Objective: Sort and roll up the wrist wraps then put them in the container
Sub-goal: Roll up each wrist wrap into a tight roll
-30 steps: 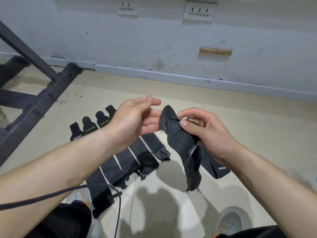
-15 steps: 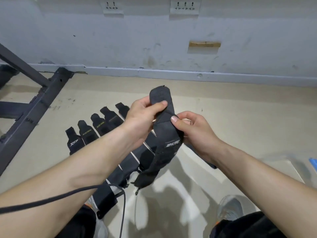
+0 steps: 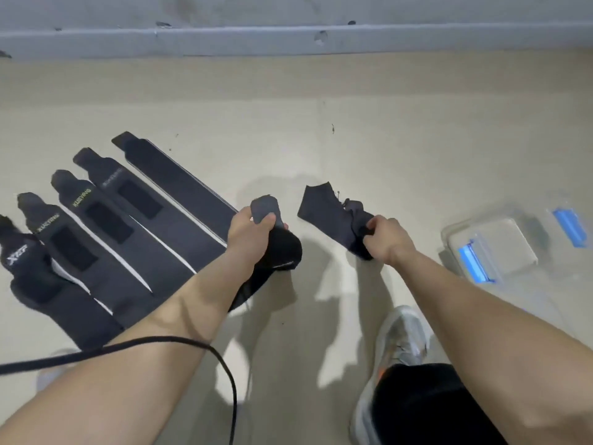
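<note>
Left hand (image 3: 253, 231) clamped round one black wrap (image 3: 282, 255) — thumb over its end. Right hand (image 3: 390, 240) gripping a second wrap (image 3: 324, 213) on the floor (image 3: 353, 123), near the clear container (image 3: 513, 245).

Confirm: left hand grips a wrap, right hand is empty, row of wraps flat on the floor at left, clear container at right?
Not quite. The head view shows the right hand is not empty: it grips a second wrap. The rest holds: the left hand grips a wrap, the row of wraps lies flat at left, and the clear container sits at right.
</note>
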Action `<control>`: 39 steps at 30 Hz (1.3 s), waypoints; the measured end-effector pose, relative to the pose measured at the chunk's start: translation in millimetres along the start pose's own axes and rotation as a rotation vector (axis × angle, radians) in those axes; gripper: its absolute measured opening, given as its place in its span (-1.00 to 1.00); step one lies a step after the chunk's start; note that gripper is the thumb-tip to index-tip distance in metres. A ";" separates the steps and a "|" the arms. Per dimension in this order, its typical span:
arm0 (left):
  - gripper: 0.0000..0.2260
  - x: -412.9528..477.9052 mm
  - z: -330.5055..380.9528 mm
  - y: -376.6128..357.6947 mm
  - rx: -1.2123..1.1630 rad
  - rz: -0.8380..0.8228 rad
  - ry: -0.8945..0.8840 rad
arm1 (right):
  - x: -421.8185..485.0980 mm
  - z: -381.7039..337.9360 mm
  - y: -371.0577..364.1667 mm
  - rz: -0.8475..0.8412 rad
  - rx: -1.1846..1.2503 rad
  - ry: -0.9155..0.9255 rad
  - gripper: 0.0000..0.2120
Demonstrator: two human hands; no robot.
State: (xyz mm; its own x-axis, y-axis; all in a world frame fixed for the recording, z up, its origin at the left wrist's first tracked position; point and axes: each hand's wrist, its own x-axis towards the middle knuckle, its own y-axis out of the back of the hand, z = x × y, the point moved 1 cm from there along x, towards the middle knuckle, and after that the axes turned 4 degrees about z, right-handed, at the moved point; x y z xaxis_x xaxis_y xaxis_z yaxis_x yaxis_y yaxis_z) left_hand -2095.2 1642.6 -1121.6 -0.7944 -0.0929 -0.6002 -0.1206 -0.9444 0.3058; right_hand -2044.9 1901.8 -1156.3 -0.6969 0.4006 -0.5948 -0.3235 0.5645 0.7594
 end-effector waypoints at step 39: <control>-0.76 -238.1 163.3 155.6 -0.172 -0.223 -0.393 | -270.7 -161.1 163.5 -0.178 0.939 0.806 -0.83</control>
State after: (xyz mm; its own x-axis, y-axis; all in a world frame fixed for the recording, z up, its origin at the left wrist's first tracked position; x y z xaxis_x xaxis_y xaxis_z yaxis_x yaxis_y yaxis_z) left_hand -2022.0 1569.3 -810.5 -0.9291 0.2126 -0.3027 -0.2395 -0.9694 0.0544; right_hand -2012.2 1769.3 -828.6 -0.9909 -0.1027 -0.0874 -0.1036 0.9946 0.0059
